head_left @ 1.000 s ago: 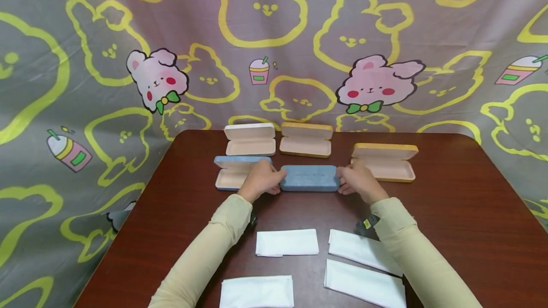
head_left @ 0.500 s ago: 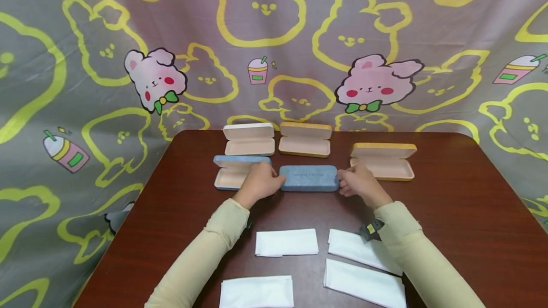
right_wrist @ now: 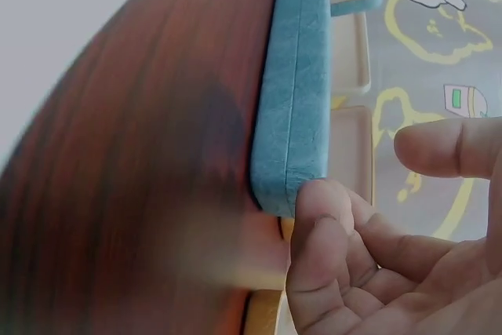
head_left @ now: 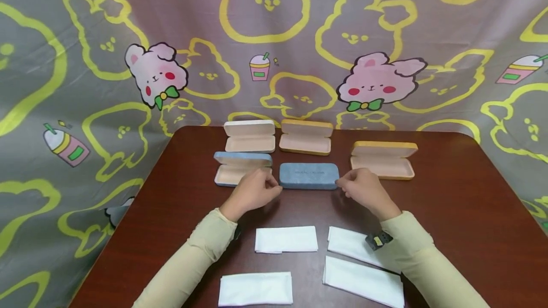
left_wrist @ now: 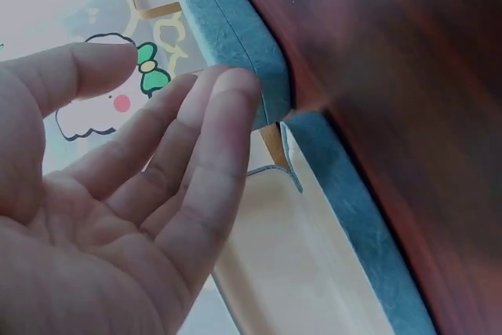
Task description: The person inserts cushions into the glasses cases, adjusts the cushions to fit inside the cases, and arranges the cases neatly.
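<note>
A closed blue glasses case [head_left: 309, 176] lies on the table between both hands. My left hand [head_left: 253, 189] is just off its left end, in front of an open blue glasses case [head_left: 229, 175] that it partly hides. The left wrist view shows the left hand's fingers loosely bent and the thumb apart, with nothing held. At the closed case's right end is my right hand [head_left: 366, 190]. Its fingertips [right_wrist: 321, 205] are at the case's corner, the thumb standing away; whether they touch is hard to tell.
Open glasses cases stand behind: a white one [head_left: 250, 143], a yellow one [head_left: 306, 144] and another yellow one [head_left: 383, 167] at right. Several folded white cloths [head_left: 286, 239] lie nearer. A patterned curtain [head_left: 299, 37] hangs behind the table [head_left: 462, 232].
My left hand has drawn back from the closed blue case's left end, toward the body. The right hand has shifted slightly nearer the body. The case stays in place.
</note>
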`<action>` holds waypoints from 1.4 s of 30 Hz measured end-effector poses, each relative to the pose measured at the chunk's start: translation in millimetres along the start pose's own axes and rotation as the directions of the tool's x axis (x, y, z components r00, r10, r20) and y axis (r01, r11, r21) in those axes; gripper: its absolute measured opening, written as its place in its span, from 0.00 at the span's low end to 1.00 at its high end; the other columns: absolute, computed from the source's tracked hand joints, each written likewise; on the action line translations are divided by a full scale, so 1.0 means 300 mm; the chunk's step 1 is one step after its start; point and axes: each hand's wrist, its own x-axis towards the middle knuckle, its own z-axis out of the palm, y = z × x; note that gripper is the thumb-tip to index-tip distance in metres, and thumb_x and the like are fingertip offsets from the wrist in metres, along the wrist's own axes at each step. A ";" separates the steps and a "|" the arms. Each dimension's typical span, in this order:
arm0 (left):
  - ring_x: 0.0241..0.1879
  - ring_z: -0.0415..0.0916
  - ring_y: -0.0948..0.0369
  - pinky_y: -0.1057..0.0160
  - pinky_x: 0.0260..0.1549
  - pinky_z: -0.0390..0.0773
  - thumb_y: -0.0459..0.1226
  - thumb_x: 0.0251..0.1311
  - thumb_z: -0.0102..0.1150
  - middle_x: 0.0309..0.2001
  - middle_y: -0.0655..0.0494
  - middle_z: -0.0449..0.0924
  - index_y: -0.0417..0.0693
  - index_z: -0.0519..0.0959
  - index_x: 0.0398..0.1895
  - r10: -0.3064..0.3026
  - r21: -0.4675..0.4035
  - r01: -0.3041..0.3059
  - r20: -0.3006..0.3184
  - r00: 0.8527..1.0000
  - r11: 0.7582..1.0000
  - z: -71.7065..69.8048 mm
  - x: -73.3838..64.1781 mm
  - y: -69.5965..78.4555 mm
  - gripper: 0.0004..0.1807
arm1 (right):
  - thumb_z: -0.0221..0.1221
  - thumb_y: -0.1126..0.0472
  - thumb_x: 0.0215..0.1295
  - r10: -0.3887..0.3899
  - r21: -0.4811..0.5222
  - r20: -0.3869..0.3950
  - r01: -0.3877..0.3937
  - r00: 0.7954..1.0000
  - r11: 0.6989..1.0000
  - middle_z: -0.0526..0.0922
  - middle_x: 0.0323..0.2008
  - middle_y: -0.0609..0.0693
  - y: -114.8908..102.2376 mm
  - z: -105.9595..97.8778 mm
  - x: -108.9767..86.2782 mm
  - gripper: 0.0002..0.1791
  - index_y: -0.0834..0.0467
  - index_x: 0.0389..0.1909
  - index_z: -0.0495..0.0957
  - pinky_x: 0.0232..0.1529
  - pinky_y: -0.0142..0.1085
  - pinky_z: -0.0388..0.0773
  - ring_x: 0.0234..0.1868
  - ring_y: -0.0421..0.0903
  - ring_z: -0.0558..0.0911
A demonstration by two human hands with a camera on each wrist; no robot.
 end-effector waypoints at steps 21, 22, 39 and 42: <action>0.21 0.76 0.65 0.62 0.23 0.77 0.39 0.46 0.80 0.19 0.63 0.79 0.44 0.85 0.30 -0.084 -0.088 0.115 0.302 0.950 0.989 -0.034 -0.136 -0.047 0.13 | 0.66 0.64 0.58 -0.357 -0.050 0.217 0.376 0.908 0.925 0.80 0.20 0.39 -0.052 0.166 -0.136 0.01 0.57 0.30 0.86 0.19 0.32 0.72 0.18 0.36 0.75; 0.21 0.76 0.65 0.62 0.23 0.77 0.39 0.44 0.81 0.19 0.63 0.79 0.44 0.85 0.29 -0.089 -0.083 0.121 0.314 0.945 0.989 -0.034 -0.140 -0.049 0.13 | 0.67 0.64 0.57 -0.372 -0.045 0.228 0.392 0.900 0.919 0.79 0.20 0.38 -0.052 0.173 -0.139 0.01 0.57 0.30 0.85 0.19 0.32 0.72 0.18 0.35 0.75; 0.18 0.69 0.66 0.65 0.20 0.71 0.32 0.35 0.84 0.15 0.63 0.72 0.48 0.81 0.21 -0.054 -0.011 0.062 0.329 0.943 0.998 -0.003 -0.185 -0.061 0.15 | 0.78 0.64 0.46 -0.409 -0.147 0.236 0.448 0.882 0.882 0.76 0.21 0.37 -0.046 0.229 -0.150 0.12 0.56 0.27 0.83 0.28 0.32 0.75 0.24 0.33 0.75; 0.18 0.69 0.65 0.64 0.19 0.71 0.32 0.36 0.84 0.15 0.63 0.72 0.50 0.80 0.18 -0.050 -0.003 0.054 0.328 0.943 0.999 0.001 -0.187 -0.061 0.16 | 0.77 0.65 0.47 -0.403 -0.143 0.244 0.444 0.882 0.885 0.75 0.20 0.37 -0.046 0.233 -0.150 0.12 0.54 0.24 0.81 0.26 0.32 0.74 0.23 0.33 0.73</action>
